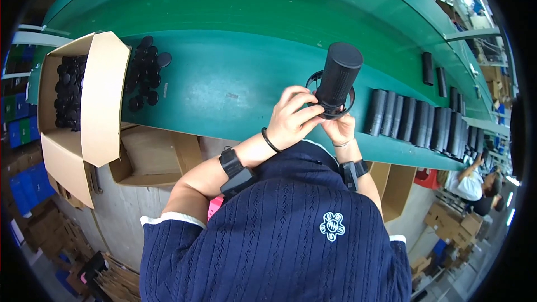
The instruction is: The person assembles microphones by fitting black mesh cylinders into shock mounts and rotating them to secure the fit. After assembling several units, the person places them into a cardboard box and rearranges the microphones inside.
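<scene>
Above the green bench I hold a black cylinder (339,72) with a flat round top and a finely textured wall. It stands tilted, its top leaning away and to the right. A thin black ring (352,100) encircles its lower end, joined there by what look like short spokes. My left hand (295,113) is closed at the lower end, thumb and fingertips pinching close to the ring. From below, my right hand (340,130) grips the base; some of its fingers are hidden behind the ring.
Several round black caps (148,72) lie at the bench's left, beside an open cardboard box (103,95) of similar pieces. Black cylinders (411,117) line the right side of the green bench (235,67). Cardboard boxes (156,154) stand under the front edge. Another person (472,182) is far right.
</scene>
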`<state>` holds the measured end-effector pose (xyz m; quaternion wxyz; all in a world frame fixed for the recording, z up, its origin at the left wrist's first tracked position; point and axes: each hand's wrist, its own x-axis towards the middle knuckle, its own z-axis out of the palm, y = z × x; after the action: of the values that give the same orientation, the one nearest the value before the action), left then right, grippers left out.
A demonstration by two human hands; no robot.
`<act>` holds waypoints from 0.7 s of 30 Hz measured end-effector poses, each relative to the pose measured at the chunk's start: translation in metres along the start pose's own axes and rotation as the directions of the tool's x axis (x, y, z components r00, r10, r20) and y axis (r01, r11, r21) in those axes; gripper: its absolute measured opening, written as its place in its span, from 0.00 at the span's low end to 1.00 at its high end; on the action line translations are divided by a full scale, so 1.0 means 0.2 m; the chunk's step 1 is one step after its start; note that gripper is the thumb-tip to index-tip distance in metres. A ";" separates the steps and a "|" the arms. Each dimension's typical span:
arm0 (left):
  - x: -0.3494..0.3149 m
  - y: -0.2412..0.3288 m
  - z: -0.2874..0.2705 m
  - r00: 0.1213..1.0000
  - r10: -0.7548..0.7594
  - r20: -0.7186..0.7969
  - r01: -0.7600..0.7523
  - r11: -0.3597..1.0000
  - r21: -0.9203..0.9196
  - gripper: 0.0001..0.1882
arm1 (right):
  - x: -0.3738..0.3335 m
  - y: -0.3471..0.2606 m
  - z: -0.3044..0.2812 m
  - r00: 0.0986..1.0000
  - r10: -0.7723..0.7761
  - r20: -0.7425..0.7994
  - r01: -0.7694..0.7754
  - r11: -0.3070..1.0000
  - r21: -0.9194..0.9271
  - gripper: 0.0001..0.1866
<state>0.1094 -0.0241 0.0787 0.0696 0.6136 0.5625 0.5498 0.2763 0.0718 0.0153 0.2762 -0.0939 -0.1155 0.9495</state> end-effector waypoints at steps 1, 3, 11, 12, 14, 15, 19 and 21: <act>0.01 0.00 0.00 1.000 0.003 0.006 -0.003 1.000 -0.018 0.18 | -0.01 0.00 0.00 1.000 -0.005 -0.014 0.006 0.998 0.061 0.35; 0.02 0.01 0.00 1.000 -0.011 0.005 0.011 1.000 -0.025 0.18 | -0.01 0.01 0.00 1.000 0.020 0.014 -0.021 0.997 0.072 0.33; 0.04 -0.07 0.00 0.986 -0.163 0.042 0.167 0.980 -0.110 0.18 | 0.01 0.00 0.07 0.989 0.115 -0.093 -0.110 0.992 0.063 0.30; 0.05 -0.06 -0.01 0.934 -0.346 0.093 0.357 0.921 -0.154 0.16 | 0.01 -0.02 0.04 0.977 0.134 -0.169 -0.152 0.984 -0.098 0.33; -0.02 -0.20 0.05 0.753 -0.626 0.200 0.633 0.609 -0.478 0.16 | 0.04 -0.04 0.11 0.924 0.142 -0.356 -0.278 0.888 -0.366 0.32; -0.01 -0.20 0.02 0.684 -0.680 0.264 0.710 0.539 -0.453 0.16 | 0.05 -0.04 0.23 0.883 0.024 -0.468 -0.292 0.810 -0.509 0.27; -0.09 -0.26 0.06 0.549 -0.765 0.337 0.788 0.339 -0.514 0.16 | 0.05 -0.04 0.25 0.893 -0.207 -0.399 -0.237 0.535 -0.811 0.17; -0.11 -0.28 0.05 0.489 -0.769 0.412 0.808 0.221 -0.547 0.15 | 0.06 -0.03 0.32 0.919 -0.201 -0.340 -0.246 0.385 -0.890 0.20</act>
<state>0.0875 -0.0150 0.0217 0.5718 0.1842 0.5454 0.5846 0.2549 0.0733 0.0761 0.1809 -0.4216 -0.5627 0.6877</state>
